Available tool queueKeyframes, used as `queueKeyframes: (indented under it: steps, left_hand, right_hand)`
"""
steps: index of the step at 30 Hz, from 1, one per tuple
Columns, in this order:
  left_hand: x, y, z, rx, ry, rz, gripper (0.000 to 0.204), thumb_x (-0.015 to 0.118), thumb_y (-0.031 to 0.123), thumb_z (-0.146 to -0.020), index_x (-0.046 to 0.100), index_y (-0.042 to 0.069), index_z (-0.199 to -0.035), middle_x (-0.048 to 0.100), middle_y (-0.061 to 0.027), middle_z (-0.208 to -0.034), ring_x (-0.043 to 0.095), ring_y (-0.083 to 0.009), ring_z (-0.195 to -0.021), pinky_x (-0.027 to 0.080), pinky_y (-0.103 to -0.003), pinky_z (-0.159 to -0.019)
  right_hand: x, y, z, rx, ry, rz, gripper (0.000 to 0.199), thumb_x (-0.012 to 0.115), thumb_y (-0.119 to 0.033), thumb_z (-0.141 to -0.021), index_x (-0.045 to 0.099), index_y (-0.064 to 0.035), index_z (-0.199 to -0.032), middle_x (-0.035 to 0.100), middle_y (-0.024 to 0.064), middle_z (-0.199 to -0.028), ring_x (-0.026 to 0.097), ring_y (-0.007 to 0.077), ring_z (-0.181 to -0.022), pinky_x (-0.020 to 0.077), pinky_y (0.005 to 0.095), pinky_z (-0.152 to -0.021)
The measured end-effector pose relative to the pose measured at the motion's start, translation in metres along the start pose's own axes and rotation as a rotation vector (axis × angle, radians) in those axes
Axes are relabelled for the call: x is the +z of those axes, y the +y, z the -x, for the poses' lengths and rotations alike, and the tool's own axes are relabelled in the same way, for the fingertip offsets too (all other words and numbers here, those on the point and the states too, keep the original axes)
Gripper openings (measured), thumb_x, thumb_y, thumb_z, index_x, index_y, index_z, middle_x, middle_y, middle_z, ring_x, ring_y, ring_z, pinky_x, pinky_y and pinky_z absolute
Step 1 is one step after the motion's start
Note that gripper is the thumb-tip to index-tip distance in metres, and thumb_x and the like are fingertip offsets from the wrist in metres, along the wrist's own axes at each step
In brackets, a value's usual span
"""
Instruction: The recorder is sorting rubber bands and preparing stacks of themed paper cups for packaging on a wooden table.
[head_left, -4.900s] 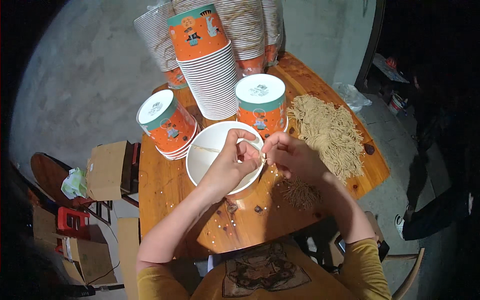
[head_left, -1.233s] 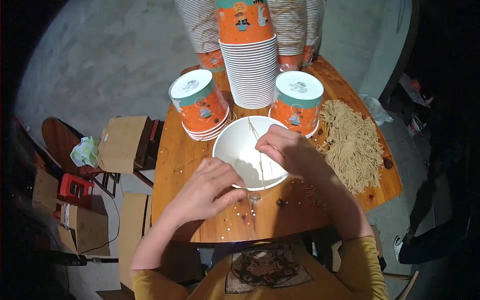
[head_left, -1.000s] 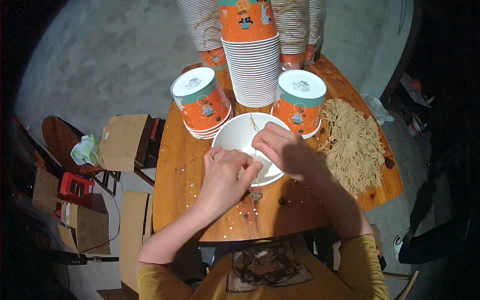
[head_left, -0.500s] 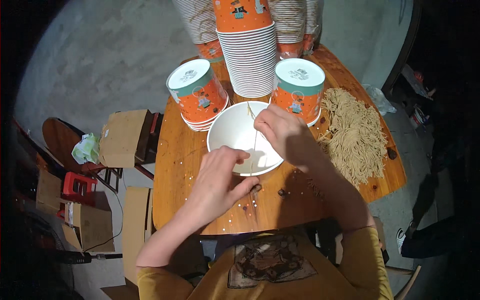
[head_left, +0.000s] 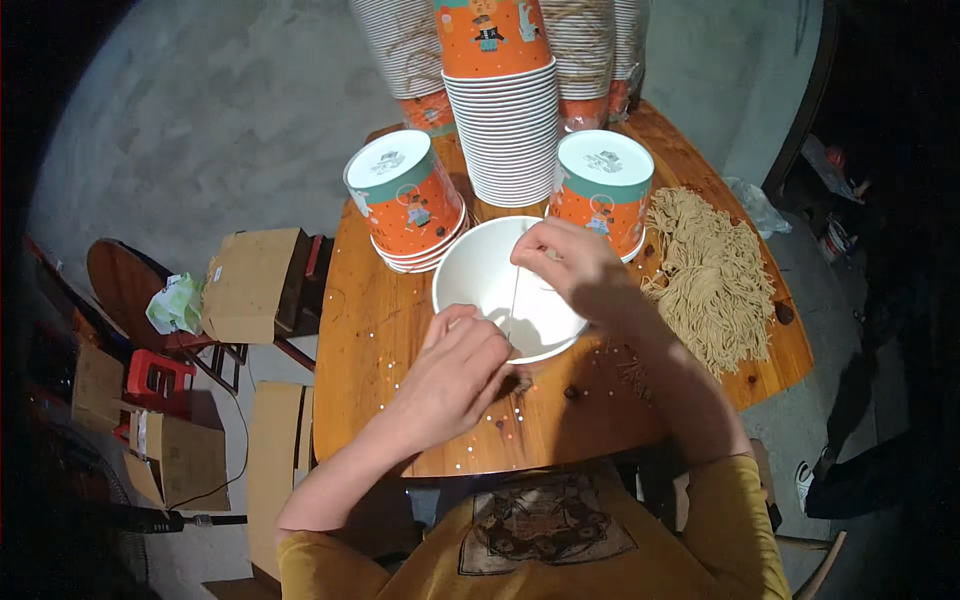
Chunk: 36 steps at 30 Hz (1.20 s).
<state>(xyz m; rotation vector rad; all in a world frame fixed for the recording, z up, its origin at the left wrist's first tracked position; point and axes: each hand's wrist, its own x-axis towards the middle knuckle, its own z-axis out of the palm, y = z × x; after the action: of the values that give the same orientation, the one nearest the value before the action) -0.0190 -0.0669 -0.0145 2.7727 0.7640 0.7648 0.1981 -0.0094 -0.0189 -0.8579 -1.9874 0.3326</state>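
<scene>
A white-lined paper bucket (head_left: 462, 275) sits mouth up on the wooden table in front of me. My left hand (head_left: 455, 370) is closed at its near left rim, fingers over the edge and thumb toward the outside. Above the bucket's right side, my right hand (head_left: 572, 262) pinches a thin beige cord (head_left: 514, 298). The cord runs taut down across the opening to the near rim beside my left fingers. Whether those fingers also hold its lower end is hidden.
A heap of beige cords (head_left: 708, 285) lies at the right. Upturned orange buckets stand at left (head_left: 408, 215) and right (head_left: 608, 190), with a tall bucket stack (head_left: 505, 140) between them. Bagged stacks (head_left: 585, 60) stand behind. Cardboard boxes (head_left: 252, 285) and a red stool (head_left: 160, 378) are on the left.
My left fingers have come together on the near rim, where finger and thumb were spread. My right hand still pinches the cord, which stays stretched. The whole view has shifted slightly.
</scene>
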Motion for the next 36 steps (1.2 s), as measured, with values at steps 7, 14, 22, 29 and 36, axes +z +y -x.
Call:
queueKeyframes:
  steps: [7,14,22,29,36]
  left_hand:
    - [-0.039,-0.027,0.005,-0.114,0.092,0.275,0.009,0.054,0.006,-0.083,0.056,0.003,-0.092,0.052,-0.0064,-0.081,0.052,-0.0216,-0.090,0.037,-0.036,-0.091]
    - [-0.058,-0.090,-0.011,-0.475,0.402,1.066,0.020,0.058,0.009,-0.084,0.053,0.007,-0.103,0.056,0.0018,-0.087,0.052,-0.0069,-0.082,0.040,-0.022,-0.071]
    - [-0.112,-0.210,-0.059,-0.606,0.505,1.414,0.018,0.058,0.011,-0.087,0.058,0.001,-0.102,0.056,0.0005,-0.085,0.051,-0.0094,-0.075,0.046,-0.025,-0.077]
    - [-0.080,-0.237,-0.063,-0.378,0.557,1.031,0.087,0.051,0.061,-0.087,0.017,0.004,-0.145,0.029,-0.0173,-0.145,0.032,-0.0254,-0.132,0.030,-0.038,-0.107]
    - [-0.043,-0.234,-0.048,-0.276,0.616,0.575,0.125,0.081,0.050,-0.064,-0.007,0.017,-0.148,0.018,-0.0187,-0.147,0.024,-0.0290,-0.136,0.027,-0.044,-0.110]
  right_hand:
    - [-0.032,0.018,-0.002,0.406,0.061,-1.594,0.019,0.052,-0.006,-0.091,0.052,0.0003,-0.109,0.052,-0.0024,-0.079,0.042,0.0032,-0.059,0.0398,0.0139,-0.060]
    - [0.002,0.017,0.018,0.286,0.110,-1.126,0.039,0.059,-0.026,-0.090,0.049,0.0015,-0.115,0.053,0.0067,-0.105,0.051,0.0161,-0.103,0.0373,0.0312,-0.097]
    - [0.033,0.011,-0.085,-0.008,0.020,-0.298,0.084,0.075,-0.023,-0.070,0.033,-0.0063,-0.140,0.038,0.0129,-0.137,0.034,0.0273,-0.130,0.0262,0.0392,-0.109]
    - [0.076,0.069,-0.168,0.363,0.332,-0.482,0.051,0.053,-0.042,-0.091,0.056,0.0055,-0.110,0.064,0.0148,-0.098,0.059,0.0198,-0.094,0.0432,0.0291,-0.085]
    - [0.087,0.103,-0.193,0.393,0.377,-0.458,0.070,0.037,-0.060,-0.091,0.053,0.0044,-0.113,0.060,0.0180,-0.103,0.056,0.0278,-0.100,0.0395,0.0349,-0.090]
